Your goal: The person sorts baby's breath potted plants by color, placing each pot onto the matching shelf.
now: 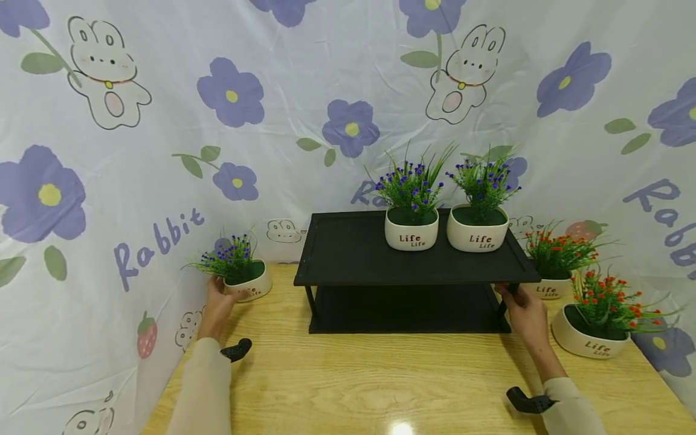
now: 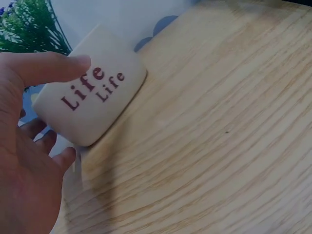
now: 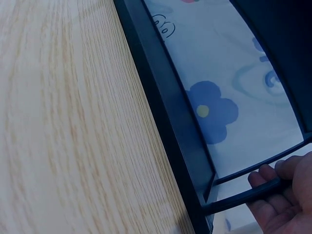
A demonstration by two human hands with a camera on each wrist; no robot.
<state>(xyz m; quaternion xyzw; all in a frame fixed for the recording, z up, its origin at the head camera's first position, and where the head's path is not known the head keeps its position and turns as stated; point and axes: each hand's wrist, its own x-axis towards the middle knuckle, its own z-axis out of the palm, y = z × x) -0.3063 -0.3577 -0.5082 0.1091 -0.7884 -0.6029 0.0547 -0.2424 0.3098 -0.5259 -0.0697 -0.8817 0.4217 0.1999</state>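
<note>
At the table's left side, my left hand [image 1: 219, 302] holds a white oval pot [image 1: 260, 283] of artificial purple flowers. In the left wrist view the thumb lies across the front of the pot [image 2: 114, 63], over its "Life" lettering, and the other fingers go round its end. A black two-tier shelf [image 1: 348, 254] stands in the middle. My right hand [image 1: 526, 314] grips its front right post [image 3: 243, 196], with the fingers curled round the bar. Two white pots of purple flowers, one left [image 1: 411, 232] and one right [image 1: 478, 232], sit on the top tier's right half.
Right of the shelf are two white pots with red flowers, one farther back [image 1: 551, 289] and one nearer [image 1: 589, 335]. A white cloth [image 1: 293, 72] printed with rabbits and purple flowers hangs behind and beside the wooden table [image 1: 370, 380]. Black wrist-worn pieces show at both sleeves.
</note>
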